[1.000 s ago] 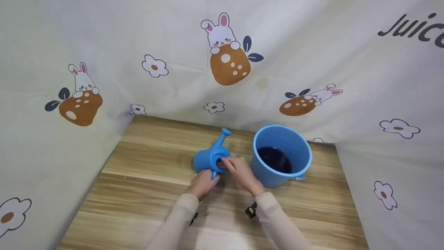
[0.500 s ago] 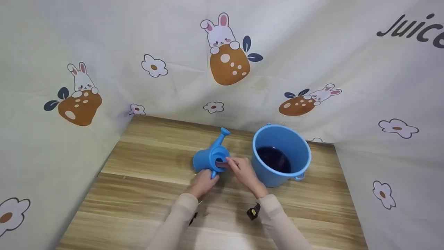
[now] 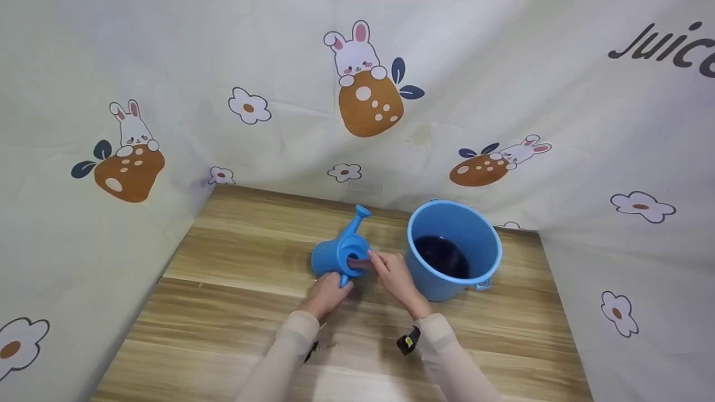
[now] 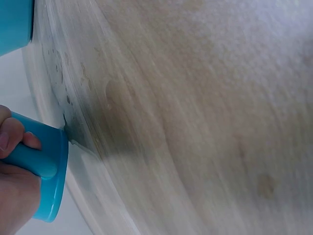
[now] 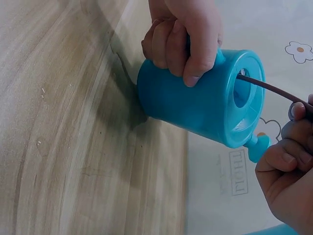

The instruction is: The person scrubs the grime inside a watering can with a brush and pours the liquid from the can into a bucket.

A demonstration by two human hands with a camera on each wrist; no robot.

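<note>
Watering can (image 3: pixel 325 259), one; my left hand (image 3: pixel 325 296) grips handle (image 4: pixel 34 160), right hand (image 3: pixel 395 279) pinches one brown strip (image 5: pixel 270 87); one bucket (image 3: pixel 423 279) near.

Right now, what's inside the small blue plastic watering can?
One end of a thin brown strip, pinched by the right hand, enters the watering can through its round opening. The can's wall hides the strip's tip and anything deeper.
</note>
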